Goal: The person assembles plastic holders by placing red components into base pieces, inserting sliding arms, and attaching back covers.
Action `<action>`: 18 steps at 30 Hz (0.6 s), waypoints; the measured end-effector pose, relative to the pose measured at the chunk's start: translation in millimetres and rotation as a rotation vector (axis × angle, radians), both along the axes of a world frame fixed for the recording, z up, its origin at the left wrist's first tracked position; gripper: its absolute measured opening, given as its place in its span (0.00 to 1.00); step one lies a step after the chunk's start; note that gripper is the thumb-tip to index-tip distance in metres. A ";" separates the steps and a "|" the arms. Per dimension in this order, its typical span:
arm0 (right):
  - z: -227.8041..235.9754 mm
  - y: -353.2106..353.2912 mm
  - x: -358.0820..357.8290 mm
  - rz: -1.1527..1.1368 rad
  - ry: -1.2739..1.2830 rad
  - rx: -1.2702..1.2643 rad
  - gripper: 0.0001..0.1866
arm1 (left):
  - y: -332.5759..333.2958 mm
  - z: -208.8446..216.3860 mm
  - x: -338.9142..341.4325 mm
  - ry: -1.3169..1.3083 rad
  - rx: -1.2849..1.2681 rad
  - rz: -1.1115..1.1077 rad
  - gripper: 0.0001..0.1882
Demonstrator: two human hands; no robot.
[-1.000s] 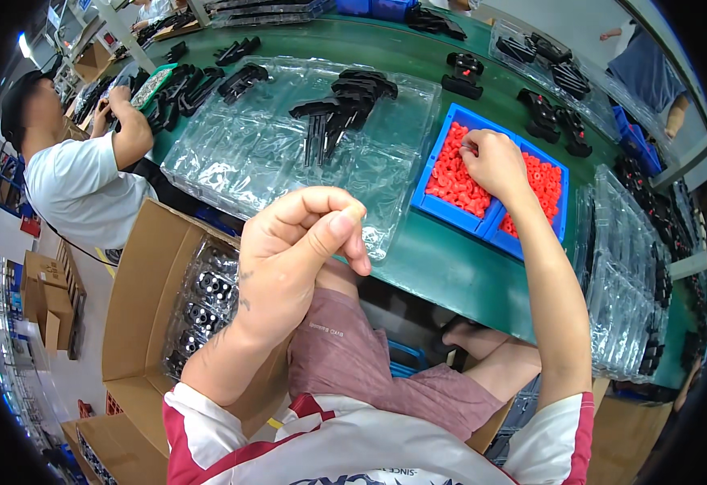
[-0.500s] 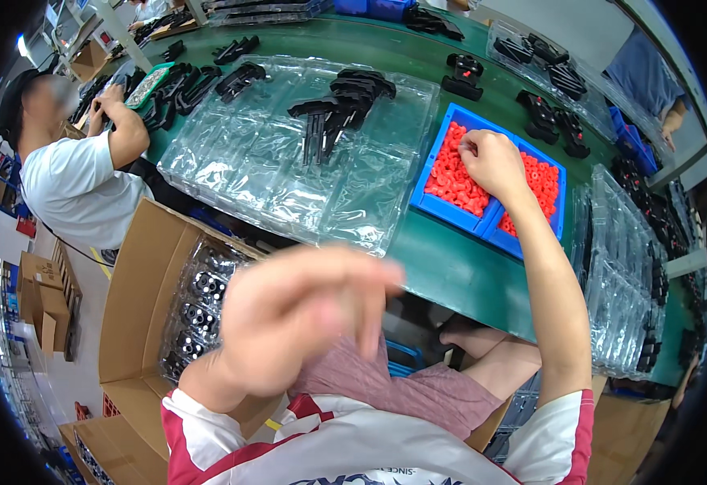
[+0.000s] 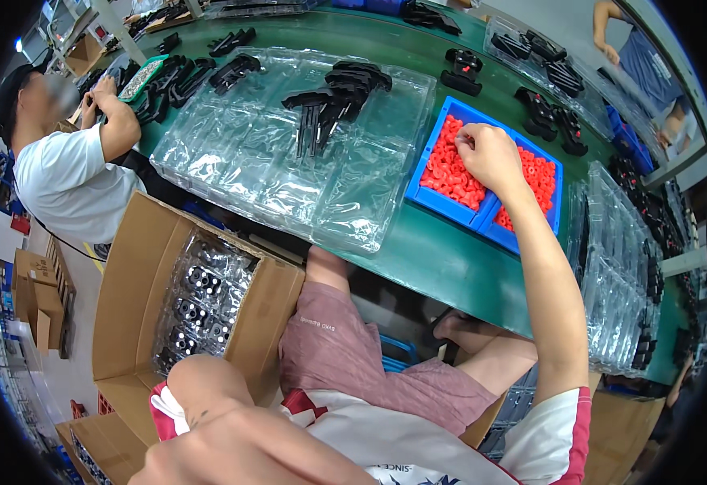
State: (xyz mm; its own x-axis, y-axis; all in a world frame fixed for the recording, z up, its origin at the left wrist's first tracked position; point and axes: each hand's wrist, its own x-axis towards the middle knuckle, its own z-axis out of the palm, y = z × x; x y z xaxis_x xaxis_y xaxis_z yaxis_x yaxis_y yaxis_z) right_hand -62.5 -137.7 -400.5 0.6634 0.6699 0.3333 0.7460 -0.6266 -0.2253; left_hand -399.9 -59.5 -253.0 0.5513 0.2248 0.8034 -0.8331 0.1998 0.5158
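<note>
My right hand point(image 3: 489, 157) reaches over a blue divided bin point(image 3: 449, 207) of small red plastic parts point(image 3: 453, 179). Its fingers are curled together with the tips down at the parts in the left compartment; what they pinch is hidden. Close to the camera, at the lower left, is my left hand point(image 3: 236, 449), bent back toward my chest. Its fingers run out of the picture, so their state does not show. Left of the bin, a stack of black plastic parts point(image 3: 333, 101) lies on clear plastic trays point(image 3: 265, 174).
An open cardboard box point(image 3: 127, 299) with trays of black-and-white parts point(image 3: 200, 283) stands beside my legs. Black assemblies point(image 3: 462, 73) lie behind the bin on the green table point(image 3: 442, 267). More clear trays point(image 3: 616, 275) are at the right. A co-worker point(image 3: 75, 170) sits at the left.
My left hand has swung from in front of the table down and back toward my chest. My right hand stays at the red parts. The view has shifted slightly.
</note>
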 end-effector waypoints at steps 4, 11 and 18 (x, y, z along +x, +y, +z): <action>1.1 0.4 1.0 0.002 0.013 -0.002 0.08 | 16.9 -13.4 4.0 0.183 -0.028 0.035 0.04; 4.1 0.5 -2.9 -0.004 0.034 -0.006 0.09 | 36.9 -37.4 30.2 0.582 -0.135 0.139 0.05; 0.4 -1.3 0.8 0.011 -0.013 0.013 0.08 | 49.9 -57.1 43.3 0.637 -0.280 0.124 0.06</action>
State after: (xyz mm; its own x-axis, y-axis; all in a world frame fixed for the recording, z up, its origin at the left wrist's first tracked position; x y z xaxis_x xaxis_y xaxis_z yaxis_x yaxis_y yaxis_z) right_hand -61.7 -139.1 -400.1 0.6519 0.6723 0.3508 0.7555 -0.6156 -0.2241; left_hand -356.6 -9.6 -310.1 0.8521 0.4673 0.2356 -0.4112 0.3191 0.8539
